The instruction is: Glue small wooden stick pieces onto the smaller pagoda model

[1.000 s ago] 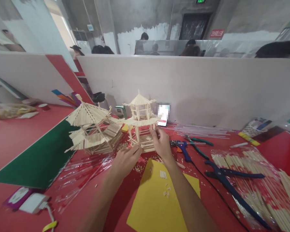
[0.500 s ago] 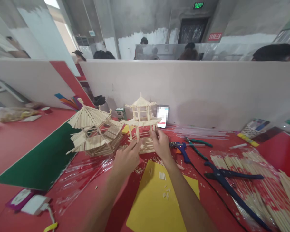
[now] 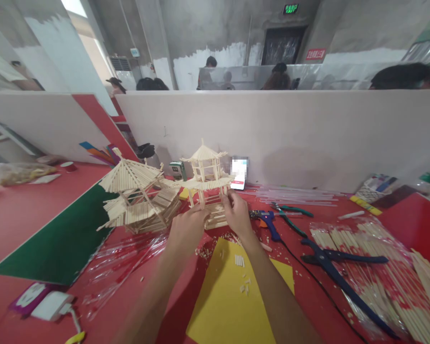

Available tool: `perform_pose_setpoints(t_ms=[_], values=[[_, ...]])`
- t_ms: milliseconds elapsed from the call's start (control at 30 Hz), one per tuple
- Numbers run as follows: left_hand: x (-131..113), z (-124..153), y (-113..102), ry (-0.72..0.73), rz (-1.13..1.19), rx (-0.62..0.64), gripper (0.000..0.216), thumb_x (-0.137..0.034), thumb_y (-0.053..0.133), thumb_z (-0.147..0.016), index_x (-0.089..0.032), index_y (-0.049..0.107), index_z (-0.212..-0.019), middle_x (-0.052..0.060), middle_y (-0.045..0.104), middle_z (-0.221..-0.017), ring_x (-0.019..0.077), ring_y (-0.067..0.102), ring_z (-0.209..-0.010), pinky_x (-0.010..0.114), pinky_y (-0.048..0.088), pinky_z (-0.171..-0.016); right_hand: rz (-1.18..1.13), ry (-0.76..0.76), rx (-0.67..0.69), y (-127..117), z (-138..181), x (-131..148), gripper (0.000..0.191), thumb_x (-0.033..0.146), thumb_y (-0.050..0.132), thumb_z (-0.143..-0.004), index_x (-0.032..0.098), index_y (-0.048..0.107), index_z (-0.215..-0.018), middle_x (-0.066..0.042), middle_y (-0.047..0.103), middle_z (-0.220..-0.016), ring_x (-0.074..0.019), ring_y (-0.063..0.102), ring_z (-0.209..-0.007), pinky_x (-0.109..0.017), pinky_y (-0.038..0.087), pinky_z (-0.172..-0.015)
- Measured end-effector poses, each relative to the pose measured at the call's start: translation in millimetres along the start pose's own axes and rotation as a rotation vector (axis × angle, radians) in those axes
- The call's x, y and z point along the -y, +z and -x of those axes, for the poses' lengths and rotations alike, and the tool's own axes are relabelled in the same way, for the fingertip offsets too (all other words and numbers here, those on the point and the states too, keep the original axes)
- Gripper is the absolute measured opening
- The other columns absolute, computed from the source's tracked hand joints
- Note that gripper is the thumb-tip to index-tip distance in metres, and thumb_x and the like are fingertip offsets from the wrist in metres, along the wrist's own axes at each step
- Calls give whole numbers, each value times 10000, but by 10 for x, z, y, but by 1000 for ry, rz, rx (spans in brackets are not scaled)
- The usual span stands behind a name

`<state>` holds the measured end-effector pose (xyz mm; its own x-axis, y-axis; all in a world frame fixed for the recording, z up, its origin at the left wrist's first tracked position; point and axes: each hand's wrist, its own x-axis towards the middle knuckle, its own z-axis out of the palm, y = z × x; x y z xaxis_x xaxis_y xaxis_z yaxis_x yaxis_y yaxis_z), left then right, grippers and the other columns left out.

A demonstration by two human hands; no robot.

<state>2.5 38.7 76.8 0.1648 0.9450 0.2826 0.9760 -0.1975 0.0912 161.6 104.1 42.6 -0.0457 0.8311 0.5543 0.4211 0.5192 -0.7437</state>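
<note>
A two-tiered pavilion model made of wooden sticks (image 3: 206,184) stands upright in front of me. My left hand (image 3: 188,229) is closed at its lower left front, fingers bent against the base. My right hand (image 3: 239,216) pinches the model at its right side, close to a post under the lower roof. The fingertips partly hide what they press on. To the left sits a larger stick pavilion (image 3: 132,191) with a wide pointed roof, which neither hand touches. Just right of my right hand lies a blue glue gun (image 3: 270,224).
A yellow sheet (image 3: 218,296) with short cut sticks lies before me. On the right are green-handled pliers (image 3: 290,217), large dark cutters (image 3: 329,263) and bagged sticks (image 3: 383,272). Behind the model, a phone (image 3: 239,172) leans on the white partition (image 3: 308,134). A green board (image 3: 57,243) is at left.
The view has shifted slightly, so most things sit a little further left. Both hands stay on the smaller pavilion, with only slight movement of the fingers.
</note>
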Motion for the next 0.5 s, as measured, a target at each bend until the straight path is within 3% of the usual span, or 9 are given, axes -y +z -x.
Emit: perform_pose_setpoints(t_ms=[233,333,500], values=[[-29,65,111,88,-86,-148,253,-132,500,-918,-248,678,-1055,31,711,-954,173,680,-727,256,388,-501,-17,20,1,-5,1,-5,257,359,419,-977,224,489,-770,7,541,-700,-167,467,-632,-268,306,-587],[-29,129,168,91,-103,-216,206,-181,466,-960,-216,659,-1022,46,692,-932,164,664,-703,262,377,-492,-17,17,5,-13,-3,-8,255,361,423,-976,225,487,-770,8,542,-696,-168,473,-635,-266,309,-587],[5,364,230,159,7,-202,190,-239,426,-991,-197,610,-983,44,641,-913,155,634,-718,267,416,-557,-25,20,7,-23,-11,-8,266,371,433,-975,227,466,-754,16,531,-688,-164,477,-637,-264,314,-595]])
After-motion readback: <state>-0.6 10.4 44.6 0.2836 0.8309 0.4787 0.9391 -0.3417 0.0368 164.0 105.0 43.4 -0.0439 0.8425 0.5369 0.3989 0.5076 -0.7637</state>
